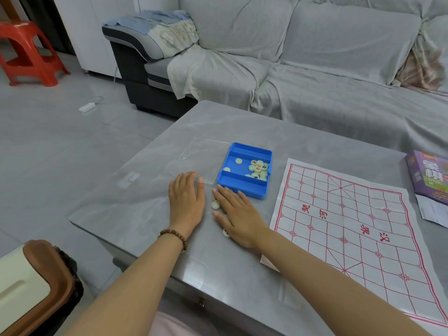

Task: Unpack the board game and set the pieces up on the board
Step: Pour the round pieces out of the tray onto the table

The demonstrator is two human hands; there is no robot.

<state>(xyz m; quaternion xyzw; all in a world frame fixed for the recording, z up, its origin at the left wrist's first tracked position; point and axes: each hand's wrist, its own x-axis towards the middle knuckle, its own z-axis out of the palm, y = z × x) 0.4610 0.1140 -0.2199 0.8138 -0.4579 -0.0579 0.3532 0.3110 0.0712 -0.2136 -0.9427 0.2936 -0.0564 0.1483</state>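
Grey glossy tabletop (242,122), grey-draped sofa (315,57) behind its far edge, red plastic stool (26,52) on the floor far left. One blue plastic box (244,189), rectangular, three compartments, sits mid-tabletop. Round cream pieces in the box (258,169) lie in the wide middle compartment: two lone ones left, a cluster right, too packed to count. One clear flat lid (206,151) lies just left of the box. One white paper board (351,226) with a red grid lies flat toward the right edge, no pieces on it. One purple carton (429,175) and a leaflet (434,212) sit at the right edge. Left hand (186,202), beaded bracelet (173,235) on the wrist, lies palm down, fingers straight and together, tips at the lid's near edge. Right hand (236,214) lies flat, fingers straight and slightly apart, tips touching the box's near wall, covering loose pieces (215,205). At least two peek out by its thumb side; the rest are hidden.
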